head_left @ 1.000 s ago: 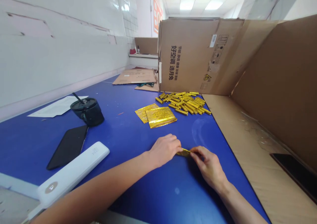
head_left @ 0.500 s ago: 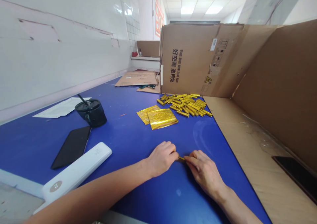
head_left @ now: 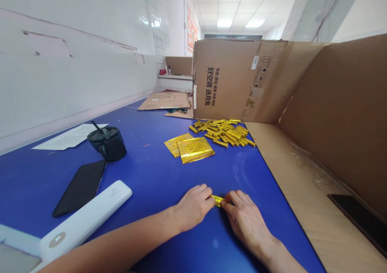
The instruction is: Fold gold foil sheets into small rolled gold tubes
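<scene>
A small roll of gold foil paper is held between my two hands, low over the blue table. My left hand pinches its left end, and my right hand grips the right end; the fingertips hide both ends. Beyond the hands lie flat gold foil sheets, overlapping one another. Behind and to the right of them is a heap of gold rolls, similar in look to the one in my fingers.
On the left stand a dark mug with a stick in it, a black phone, a long white device and some white paper. A big cardboard box walls the back, with cardboard along the right edge.
More of the gold roll shows between my fingers now. Both hands keep their hold, and the whole view has shifted slightly.
</scene>
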Demonstrator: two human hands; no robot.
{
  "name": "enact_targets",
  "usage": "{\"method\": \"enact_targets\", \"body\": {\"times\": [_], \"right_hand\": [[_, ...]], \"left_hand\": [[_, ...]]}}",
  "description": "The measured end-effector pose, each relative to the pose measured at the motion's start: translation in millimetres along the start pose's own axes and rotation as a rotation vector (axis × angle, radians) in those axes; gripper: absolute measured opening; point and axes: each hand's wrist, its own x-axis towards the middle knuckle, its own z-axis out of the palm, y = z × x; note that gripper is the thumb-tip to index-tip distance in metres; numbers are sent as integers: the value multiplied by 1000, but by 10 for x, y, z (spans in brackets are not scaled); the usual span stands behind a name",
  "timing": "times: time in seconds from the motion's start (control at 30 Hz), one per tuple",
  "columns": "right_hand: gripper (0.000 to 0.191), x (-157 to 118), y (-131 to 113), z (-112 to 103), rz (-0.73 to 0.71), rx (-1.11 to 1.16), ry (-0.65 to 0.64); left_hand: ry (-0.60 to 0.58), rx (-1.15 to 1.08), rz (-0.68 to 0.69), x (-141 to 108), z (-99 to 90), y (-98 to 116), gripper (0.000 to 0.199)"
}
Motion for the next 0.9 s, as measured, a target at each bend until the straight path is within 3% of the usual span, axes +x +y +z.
{"method": "enact_targets", "body": {"times": [0.33,0.53,0.7,0.9], "right_hand": [[26,-68,-179,26,-36,-184,-84],[58,-175,-203,78,-112,-229,-191],[59,-241,-172,32,-140,-188,-208],[62,-341,-122,26,-113,-127,-198]], "left_hand": [[-87,-62,-12,-74,-74,98,10],[-158,-111,-75,-187,-194,159,37],[-247,-133,-104,-192,-246,171,42],[-308,-159,-103,-236,-253,179,63]]}}
